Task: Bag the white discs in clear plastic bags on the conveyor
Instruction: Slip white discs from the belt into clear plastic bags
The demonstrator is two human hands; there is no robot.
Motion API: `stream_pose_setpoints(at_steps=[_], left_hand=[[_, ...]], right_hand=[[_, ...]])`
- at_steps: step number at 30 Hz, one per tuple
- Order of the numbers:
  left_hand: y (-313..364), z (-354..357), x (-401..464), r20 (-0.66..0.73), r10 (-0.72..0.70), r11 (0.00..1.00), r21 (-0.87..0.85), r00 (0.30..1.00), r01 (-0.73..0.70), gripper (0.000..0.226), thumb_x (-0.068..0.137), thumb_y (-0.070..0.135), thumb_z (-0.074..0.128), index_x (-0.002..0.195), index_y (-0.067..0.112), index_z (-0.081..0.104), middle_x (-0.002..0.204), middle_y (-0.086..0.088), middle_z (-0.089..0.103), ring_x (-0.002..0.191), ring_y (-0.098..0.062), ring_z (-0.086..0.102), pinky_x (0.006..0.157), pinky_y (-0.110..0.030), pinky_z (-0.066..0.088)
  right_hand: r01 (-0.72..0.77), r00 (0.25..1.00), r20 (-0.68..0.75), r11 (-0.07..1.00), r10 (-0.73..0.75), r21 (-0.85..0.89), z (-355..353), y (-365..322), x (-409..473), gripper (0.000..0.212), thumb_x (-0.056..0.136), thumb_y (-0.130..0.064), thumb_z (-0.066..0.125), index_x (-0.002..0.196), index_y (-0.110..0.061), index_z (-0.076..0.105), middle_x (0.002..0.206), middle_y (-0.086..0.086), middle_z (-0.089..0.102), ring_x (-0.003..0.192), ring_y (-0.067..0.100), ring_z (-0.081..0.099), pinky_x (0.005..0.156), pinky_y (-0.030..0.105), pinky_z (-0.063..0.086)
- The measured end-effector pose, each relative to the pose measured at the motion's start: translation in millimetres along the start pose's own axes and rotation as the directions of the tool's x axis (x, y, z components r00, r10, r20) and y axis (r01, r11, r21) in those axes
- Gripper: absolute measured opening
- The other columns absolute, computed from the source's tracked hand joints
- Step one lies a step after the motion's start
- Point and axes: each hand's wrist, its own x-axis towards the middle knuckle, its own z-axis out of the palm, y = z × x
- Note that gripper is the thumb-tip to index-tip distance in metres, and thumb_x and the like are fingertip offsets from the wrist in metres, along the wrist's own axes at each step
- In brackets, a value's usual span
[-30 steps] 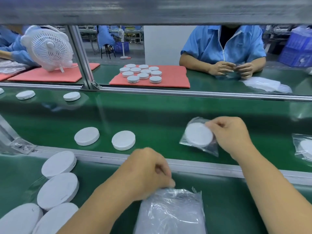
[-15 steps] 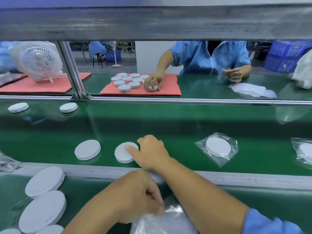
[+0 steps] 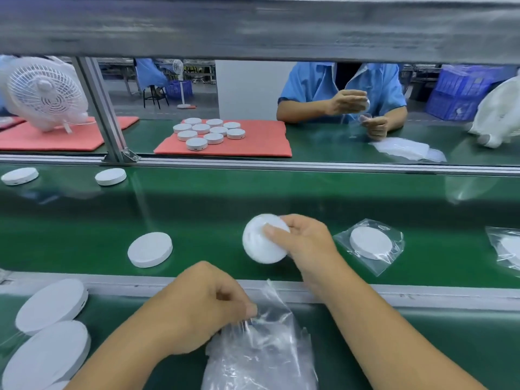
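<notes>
Bright, even overhead light; wide-angle w/ soft edges.
Conveyor belt shows pale glare streaks and dim reflections, esp. along its far side. Only soft, faint shadows on it. Grey beam above belt is smeared w/ motion blur. Fan beyond belt's far left looks soft and bowed; frame rails curve toward the edges. Plastic bags nearer than belt glint white.

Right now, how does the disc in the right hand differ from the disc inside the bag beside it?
The held disc is bare, tilted and lifted in the right hand; the bagged disc lies flat on the conveyor, wrapped in clear plastic. Both are white, round, similar in size.
</notes>
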Motion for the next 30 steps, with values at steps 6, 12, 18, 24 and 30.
stream_pose_setpoints(at_steps=[6, 12, 18, 24, 30], left_hand=[[4.1, 3.8, 4.3, -0.221, -0.015, 0.866, -0.49, 0.975, -0.098, 0.018, 0.085, 0.02, 0.081, 0.073, 0.009, 0.073, 0.074, -0.021, 0.077, 0.06, -0.027, 0.07, 0.054, -0.026, 0.055], [4.3, 3.2, 8.5, -0.245, -0.11, 0.684, -0.722, 0.963, -0.106, 0.036, 0.078, 0.043, 0.08, 0.098, 0.013, 0.079, 0.093, -0.017, 0.081, 0.083, -0.031, 0.079, 0.073, -0.041, 0.066], [4.1, 7.6, 9.9, -0.174, -0.196, 0.525, -0.85, 0.965, -0.046, 0.051, 0.074, 0.045, 0.075, 0.103, 0.002, 0.076, 0.097, -0.018, 0.081, 0.085, -0.036, 0.08, 0.062, -0.037, 0.065], [1.2, -0.2, 8.7, -0.431, -0.155, 0.816, -0.563, 0.889, -0.13, 0.009, 0.078, 0.022, 0.086, 0.071, 0.019, 0.083, 0.08, -0.006, 0.081, 0.062, -0.014, 0.076, 0.053, -0.022, 0.056], [14.8, 0.1, 1.6, -0.352, -0.097, 0.905, -0.42, 0.931, -0.064, 0.021, 0.061, 0.036, 0.094, 0.065, 0.021, 0.081, 0.067, -0.005, 0.078, 0.062, -0.026, 0.076, 0.062, -0.029, 0.061]], right_hand=[[-0.042, 0.901, 0.433, 0.989, -0.023, 0.141, -25.5, -35.2, -28.6, 0.02, 0.079, -0.017, 0.072, 0.097, -0.009, 0.073, 0.09, 0.007, 0.074, 0.079, 0.016, 0.068, 0.066, 0.023, 0.053], [0.02, 0.94, 0.34, 0.999, -0.033, 0.044, -12.7, -32.2, -31.0, 0.022, 0.071, -0.013, 0.081, 0.092, -0.01, 0.076, 0.09, 0.013, 0.076, 0.081, 0.021, 0.071, 0.064, 0.028, 0.055], [0.021, 0.975, 0.217, 0.994, -0.044, 0.107, -13.7, -29.7, -26.9, 0.02, 0.07, -0.017, 0.083, 0.09, -0.016, 0.078, 0.09, 0.011, 0.077, 0.079, 0.019, 0.073, 0.063, 0.027, 0.057], [0.133, 0.989, 0.053, 0.985, -0.14, 0.112, -21.3, -45.1, -26.1, 0.031, 0.061, -0.03, 0.085, 0.088, -0.018, 0.076, 0.09, 0.003, 0.078, 0.082, 0.014, 0.073, 0.064, 0.022, 0.056], [0.273, 0.954, 0.107, 0.96, -0.279, 0.064, -16.3, -57.7, -31.6, 0.028, 0.069, -0.021, 0.089, 0.093, -0.018, 0.076, 0.09, 0.0, 0.078, 0.08, 0.012, 0.072, 0.068, 0.019, 0.055]])
